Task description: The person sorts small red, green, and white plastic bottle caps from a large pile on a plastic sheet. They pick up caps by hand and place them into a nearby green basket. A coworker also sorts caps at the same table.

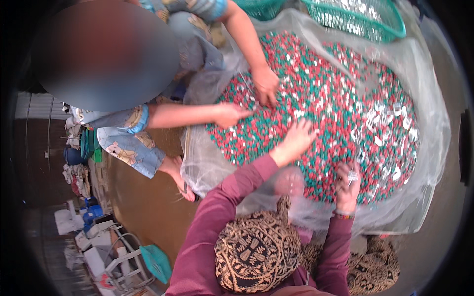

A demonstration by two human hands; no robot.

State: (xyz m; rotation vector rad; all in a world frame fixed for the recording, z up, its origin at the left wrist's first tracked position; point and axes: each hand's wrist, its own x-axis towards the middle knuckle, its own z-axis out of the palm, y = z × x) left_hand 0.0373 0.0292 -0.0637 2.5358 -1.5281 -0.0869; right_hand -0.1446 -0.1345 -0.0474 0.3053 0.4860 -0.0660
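Observation:
A wide heap of small red, green and white pieces (326, 98) lies on a translucent plastic sheet (212, 167). My left hand (296, 142) reaches onto the heap, fingers stretched out and a little apart; a small white piece lies by its fingertips. Closer to the heap's near edge, my right hand (347, 185) is turned up, its fingers curled around a clear, shiny piece (352, 175) whose kind I cannot make out. Larger clear and silvery pieces (378, 140) are scattered on the heap's right side, beyond my right hand.
Across from my left hand, another person's two hands (266, 86) work in the heap. Green baskets (395, 32) with whitish pieces stand at the far edge. My knees in brown patterned cloth (256, 251) press near the sheet. White chairs and a teal basket (156, 264) are lower left.

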